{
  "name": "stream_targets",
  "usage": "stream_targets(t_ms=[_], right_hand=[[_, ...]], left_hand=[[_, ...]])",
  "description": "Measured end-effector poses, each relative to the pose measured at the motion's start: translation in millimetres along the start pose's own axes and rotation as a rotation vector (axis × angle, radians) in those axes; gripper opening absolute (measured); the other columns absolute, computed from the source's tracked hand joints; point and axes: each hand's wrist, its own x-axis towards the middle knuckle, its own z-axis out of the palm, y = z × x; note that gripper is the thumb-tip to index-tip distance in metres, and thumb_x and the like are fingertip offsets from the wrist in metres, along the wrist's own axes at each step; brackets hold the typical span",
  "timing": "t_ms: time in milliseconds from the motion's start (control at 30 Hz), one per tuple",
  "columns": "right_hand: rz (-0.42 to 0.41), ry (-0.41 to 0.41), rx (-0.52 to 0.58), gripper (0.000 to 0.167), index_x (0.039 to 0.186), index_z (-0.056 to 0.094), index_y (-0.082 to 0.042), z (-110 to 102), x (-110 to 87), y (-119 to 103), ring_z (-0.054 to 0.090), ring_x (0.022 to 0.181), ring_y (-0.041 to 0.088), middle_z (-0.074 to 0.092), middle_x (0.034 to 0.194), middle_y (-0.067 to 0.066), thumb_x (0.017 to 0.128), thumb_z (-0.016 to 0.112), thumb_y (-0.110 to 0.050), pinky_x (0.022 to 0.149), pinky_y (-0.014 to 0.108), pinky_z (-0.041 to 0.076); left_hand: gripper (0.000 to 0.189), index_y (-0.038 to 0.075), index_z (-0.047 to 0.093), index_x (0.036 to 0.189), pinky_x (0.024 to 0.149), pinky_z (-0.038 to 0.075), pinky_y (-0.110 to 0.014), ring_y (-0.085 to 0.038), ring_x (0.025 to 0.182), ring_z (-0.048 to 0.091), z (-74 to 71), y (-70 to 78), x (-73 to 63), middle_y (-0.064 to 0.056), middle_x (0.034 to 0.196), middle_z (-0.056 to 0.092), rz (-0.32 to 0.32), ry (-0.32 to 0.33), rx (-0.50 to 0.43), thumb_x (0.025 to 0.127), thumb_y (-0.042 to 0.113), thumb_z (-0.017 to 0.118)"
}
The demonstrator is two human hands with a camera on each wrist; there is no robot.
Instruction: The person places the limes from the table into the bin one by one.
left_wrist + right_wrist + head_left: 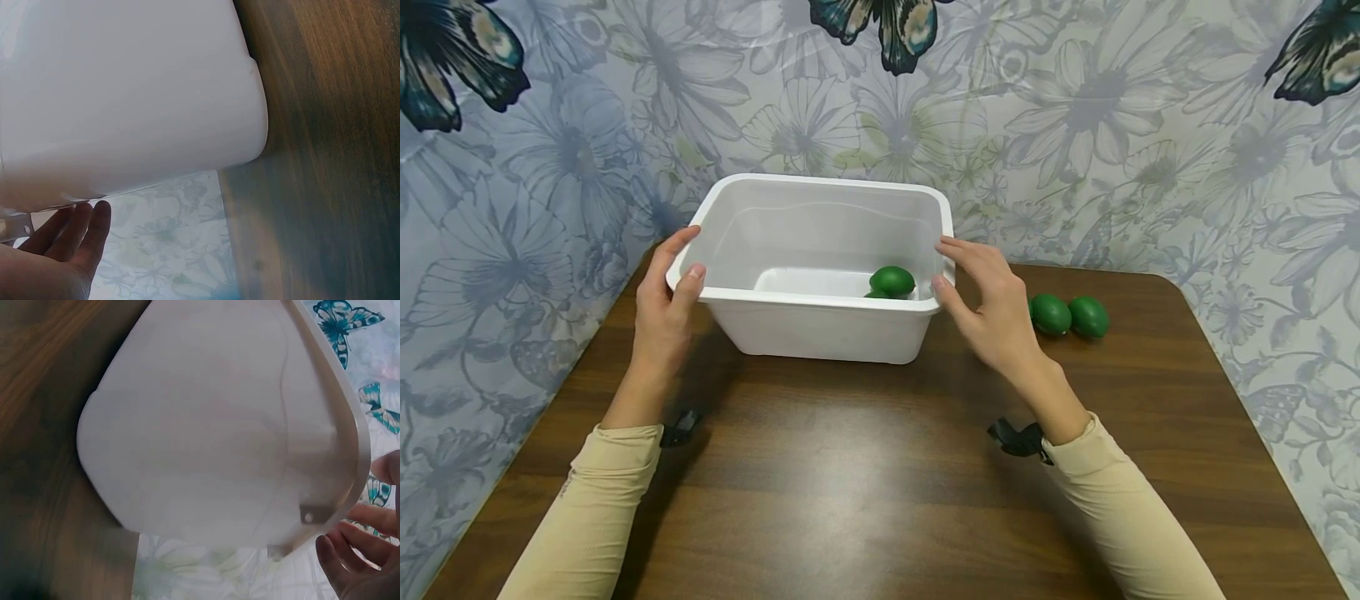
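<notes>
A white plastic tub [820, 329] stands on the wooden table between my two hands. My left hand [664, 304] grips its left end, thumb over the rim and fingers along the outside. At the opposite end, my right hand [988, 304] holds the rim between thumb and fingers. The left wrist view shows the left fingers [94, 234] against the tub's outer wall. In the right wrist view, the right fingers [334, 559] curl beneath the rim. Inside the tub, toward the right, lies a green lime [892, 282], with part of another green piece showing below it.
Two more green limes, a left one [1050, 315] and a right one [1088, 317], lie side by side on the table [850, 467], just beyond my right hand. Behind the table's far edge hangs a flower-and-butterfly patterned backdrop [1097, 108].
</notes>
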Motion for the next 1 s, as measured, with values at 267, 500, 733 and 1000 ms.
stream_targets(t_ms=[267, 500, 733, 1000], right_hand=[[0.108, 0.008, 0.003, 0.038, 0.141, 0.066, -0.009, -12.4, -11.3, 18.4, 0.061, 0.128, 0.029, 0.068, 0.141, 0.008, 0.106, 0.062, -0.024, 0.101, 0.048, 0.054], [0.232, 0.006, -0.043, 0.038, 0.139, 0.067, -0.007, -21.6, -22.5, 49.1, 0.068, 0.117, 0.037, 0.069, 0.135, 0.015, 0.108, 0.059, -0.027, 0.1, 0.055, 0.053], [0.346, 0.0, -0.071, 0.038, 0.139, 0.067, -0.008, -30.5, -33.3, 77.5, 0.067, 0.117, 0.041, 0.07, 0.132, 0.018, 0.108, 0.059, -0.027, 0.098, 0.057, 0.053], [0.396, 0.005, -0.117, 0.033, 0.138, 0.069, -0.009, -44.5, -42.5, 94.7, 0.066, 0.118, 0.043, 0.069, 0.131, 0.02, 0.106, 0.059, -0.015, 0.099, 0.059, 0.052]], left_hand=[[0.051, 0.013, 0.056, 0.152, 0.097, 0.044, -0.023, -0.024, 0.121, 0.055, 0.2, -0.8, 0.4, -0.012, 0.151, 0.055, 0.005, 0.008, -0.004, 0.101, 0.019, 0.056], [0.051, 0.014, 0.056, 0.152, 0.097, 0.044, -0.024, -0.025, 0.121, 0.054, -0.2, -1.2, 0.5, -0.011, 0.152, 0.055, 0.002, 0.005, -0.002, 0.101, 0.02, 0.056], [0.051, 0.014, 0.057, 0.152, 0.098, 0.044, -0.024, -0.026, 0.122, 0.054, 0.3, -1.1, 1.7, -0.011, 0.152, 0.054, 0.003, 0.009, -0.014, 0.101, 0.02, 0.056], [0.051, 0.017, 0.057, 0.152, 0.099, 0.045, -0.024, -0.024, 0.124, 0.054, 0.1, -1.8, -0.4, -0.008, 0.153, 0.055, -0.002, 0.014, 0.02, 0.102, 0.022, 0.056]])
